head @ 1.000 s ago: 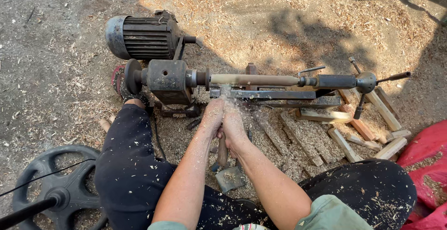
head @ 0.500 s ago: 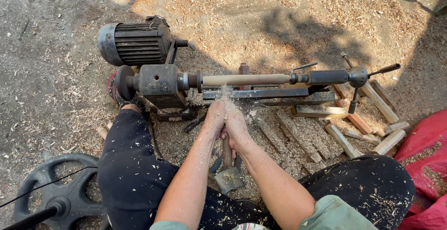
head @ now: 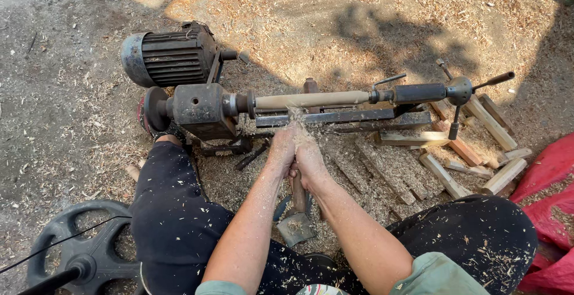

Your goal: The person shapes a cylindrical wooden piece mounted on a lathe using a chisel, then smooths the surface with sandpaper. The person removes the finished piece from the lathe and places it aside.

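Hands barely shifting since earlier, chips now flying off the spindle point(head: 311, 99). Spindle is spinning between motor point(head: 170, 59) side and tailstock point(head: 421, 93), just above both hands. Offcuts point(head: 445, 151) crowding the right; ground left open. Left hand point(head: 281, 150) and right hand point(head: 310, 162) are gripping tight around a tool point(head: 298, 194).

A pale wooden spindle point(head: 311, 99) lies horizontal in the small ground-level lathe point(head: 206, 108), wood chips point(head: 299, 129) flying off it.

Both hands point(head: 297, 151) have shifted slightly left along the wooden spindle point(head: 311, 99)
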